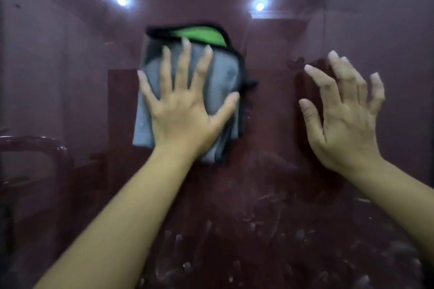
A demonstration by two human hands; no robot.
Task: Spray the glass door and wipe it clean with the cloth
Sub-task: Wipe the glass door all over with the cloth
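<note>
Right now it's the wiping step, and the cloth (pixel 187 91) is the thing to watch, pressed flat on the glass door (pixel 58 65) about mid-pane. Far to the left of the cloth, the dark tinted glass shows only dim reflections of furniture. Over the cloth itself, the left hand (pixel 185 110) lies spread, fingers straight and fanned, palm pushing the folded grey fabric against the pane; it presses rather than clutches. A green underside peeks out at the cloth's top edge, with a black hem around it. Above the cloth, two ceiling lights (pixel 122 0) glare back off the glass. Below the cloth and a bit to the right, the pane is thick with pale smudges (pixel 246 253) and streaks, so that patch looks not yet wiped. Well to the right of the cloth, the right hand (pixel 342 112) hovers with fingers loosely bent, holding nothing; whether its fingertips touch the glass I cannot tell. No spray bottle is in view. My read: spraying is done here and the job is partway along. The next move calls for dragging the cloth down into that smeared lower zone, keeping the palm flat and the pressure even so the folds don't bunch.
</note>
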